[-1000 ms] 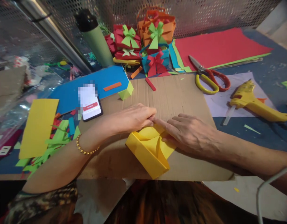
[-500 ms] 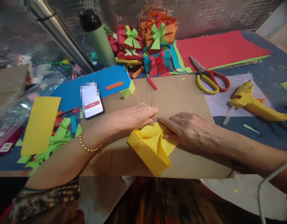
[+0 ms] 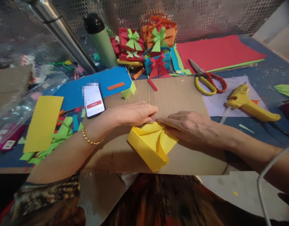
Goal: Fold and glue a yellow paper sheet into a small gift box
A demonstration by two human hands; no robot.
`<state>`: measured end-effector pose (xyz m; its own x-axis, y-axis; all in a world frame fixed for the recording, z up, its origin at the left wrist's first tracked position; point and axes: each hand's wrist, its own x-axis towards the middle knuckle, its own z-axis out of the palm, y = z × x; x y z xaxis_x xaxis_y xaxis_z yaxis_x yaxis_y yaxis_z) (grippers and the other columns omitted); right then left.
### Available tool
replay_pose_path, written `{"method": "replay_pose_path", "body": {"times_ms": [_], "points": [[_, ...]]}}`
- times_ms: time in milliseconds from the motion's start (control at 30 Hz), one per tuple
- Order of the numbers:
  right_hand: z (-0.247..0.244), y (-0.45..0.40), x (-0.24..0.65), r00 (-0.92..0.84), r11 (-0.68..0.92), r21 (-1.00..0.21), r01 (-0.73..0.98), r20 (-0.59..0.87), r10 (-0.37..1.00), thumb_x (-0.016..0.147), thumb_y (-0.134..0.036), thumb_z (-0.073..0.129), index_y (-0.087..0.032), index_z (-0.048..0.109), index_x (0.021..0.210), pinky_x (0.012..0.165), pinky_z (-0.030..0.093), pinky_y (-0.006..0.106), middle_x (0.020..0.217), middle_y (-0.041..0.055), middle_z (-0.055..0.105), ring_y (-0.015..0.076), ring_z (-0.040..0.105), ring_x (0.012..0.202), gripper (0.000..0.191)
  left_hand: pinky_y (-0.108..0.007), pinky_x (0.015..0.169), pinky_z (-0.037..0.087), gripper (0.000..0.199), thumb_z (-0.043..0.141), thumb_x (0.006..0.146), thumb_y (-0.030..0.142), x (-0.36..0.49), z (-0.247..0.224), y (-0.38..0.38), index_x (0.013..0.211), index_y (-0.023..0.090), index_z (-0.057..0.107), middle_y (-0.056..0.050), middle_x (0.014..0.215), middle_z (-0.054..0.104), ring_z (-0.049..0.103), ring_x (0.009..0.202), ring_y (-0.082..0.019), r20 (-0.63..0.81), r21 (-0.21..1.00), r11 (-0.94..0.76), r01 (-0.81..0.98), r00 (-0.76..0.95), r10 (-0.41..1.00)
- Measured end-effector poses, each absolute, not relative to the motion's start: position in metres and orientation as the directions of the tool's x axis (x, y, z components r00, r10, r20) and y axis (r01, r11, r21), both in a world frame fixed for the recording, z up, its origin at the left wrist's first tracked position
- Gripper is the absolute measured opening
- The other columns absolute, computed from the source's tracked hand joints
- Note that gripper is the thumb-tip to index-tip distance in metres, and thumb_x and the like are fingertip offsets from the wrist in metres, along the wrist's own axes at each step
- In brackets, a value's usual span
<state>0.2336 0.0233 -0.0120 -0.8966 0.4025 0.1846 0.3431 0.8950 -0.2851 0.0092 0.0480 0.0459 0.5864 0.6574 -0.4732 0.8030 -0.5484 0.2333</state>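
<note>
A folded yellow paper piece, partly opened like a box, lies on the brown cardboard. At its far edge, my left hand is closed, fingers curled together; what they grip, if anything, is hidden. My right hand lies palm down over the paper's right side, fingers stretched toward the left hand and pressing on the yellow paper. The fingertips of both hands nearly meet at the paper's far corner.
Scissors and a yellow glue gun lie to the right. A phone, yellow sheet and green scraps are left. Behind stand a bottle, paper bags and red sheets.
The view has shifted slightly. Both hands keep nearly the same pose at the far edge of the yellow paper, and the paper has barely changed.
</note>
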Motion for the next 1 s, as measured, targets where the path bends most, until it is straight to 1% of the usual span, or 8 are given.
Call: {"method": "replay_pose_path", "body": {"times_ms": [133,267,367,467,567,667,800,1000], "points": [[-0.013,0.026,0.237,-0.895,0.886,-0.327,0.33,0.19,0.403,0.102,-0.015,0.045,-0.016,0.059,0.133,0.071,0.042,0.031,0.098,0.0082,0.073,0.0175,0.064,0.08,0.035,-0.027,0.06,0.032,0.009,0.055,0.093,0.014,0.011,0.043,0.045,0.088,0.02,0.06,0.001,0.077,0.059,0.05,0.067,-0.014,-0.478,0.233,-0.536,0.811,0.575,0.663],[-0.011,0.022,0.237,-0.916,0.908,-0.26,0.329,0.145,0.374,0.096,-0.01,0.048,-0.015,0.062,0.128,0.072,0.041,0.033,0.097,0.0083,0.071,0.019,0.062,0.08,0.035,-0.028,0.068,0.037,0.017,0.047,0.095,0.008,0.011,0.035,0.031,0.089,0.018,0.059,-0.002,0.09,0.061,0.053,0.077,-0.015,-0.316,0.256,-0.625,0.738,0.674,0.667],[-0.008,0.021,0.236,-0.921,0.915,-0.223,0.337,0.122,0.369,0.091,-0.008,0.051,-0.014,0.06,0.13,0.07,0.038,0.033,0.091,0.0065,0.068,0.0187,0.059,0.076,0.04,-0.029,0.068,0.039,0.021,0.045,0.096,0.005,0.015,0.038,0.019,0.085,0.017,0.06,-0.004,0.093,0.062,0.053,0.076,-0.015,-0.289,0.214,-0.635,0.742,0.669,0.685],[-0.006,0.023,0.235,-0.918,0.907,-0.239,0.346,0.111,0.38,0.095,-0.012,0.049,-0.015,0.064,0.12,0.068,0.034,0.031,0.087,0.0056,0.067,0.0168,0.055,0.072,0.029,-0.031,0.071,0.04,0.024,0.046,0.096,0.005,0.02,0.048,0.008,0.08,0.016,0.061,-0.004,0.084,0.062,0.053,0.073,-0.017,-0.357,0.107,-0.631,0.769,0.622,0.697],[-0.005,0.025,0.232,-0.891,0.864,-0.321,0.387,0.11,0.44,0.102,-0.019,0.044,-0.015,0.063,0.103,0.066,0.033,0.029,0.083,0.0057,0.067,0.015,0.053,0.07,0.019,-0.035,0.081,0.042,0.025,0.048,0.104,0.02,0.026,0.055,-0.008,0.085,0.016,0.064,-0.006,0.087,0.065,0.056,0.08,-0.02,-0.313,-0.012,-0.68,0.733,0.643,0.699],[-0.005,0.025,0.231,-0.857,0.821,-0.35,0.45,0.087,0.507,0.101,-0.022,0.046,-0.015,0.06,0.098,0.062,0.029,0.029,0.078,0.0049,0.065,0.0144,0.05,0.065,0.016,-0.037,0.089,0.041,0.032,0.045,0.108,0.04,0.032,0.053,-0.028,0.098,0.016,0.065,-0.008,0.099,0.068,0.059,0.093,-0.023,-0.21,0.0,-0.694,0.72,0.679,0.704],[-0.003,0.024,0.23,-0.839,0.788,-0.365,0.497,0.03,0.543,0.097,-0.02,0.049,-0.014,0.058,0.103,0.059,0.026,0.028,0.075,0.0032,0.063,0.0138,0.047,0.062,0.013,-0.038,0.085,0.039,0.035,0.042,0.109,0.041,0.033,0.049,-0.045,0.107,0.016,0.067,-0.008,0.1,0.07,0.061,0.092,-0.024,-0.22,0.019,-0.666,0.745,0.653,0.724],[-0.005,0.025,0.228,-0.85,0.804,-0.352,0.479,0.042,0.525,0.098,-0.024,0.05,-0.015,0.057,0.102,0.058,0.024,0.028,0.075,0.0023,0.062,0.0132,0.043,0.06,0.013,-0.036,0.077,0.034,0.026,0.046,0.107,0.024,0.02,0.053,-0.042,0.106,0.022,0.071,-0.005,0.096,0.071,0.06,0.09,-0.023,-0.192,0.044,-0.818,0.574,0.808,0.557]]}}
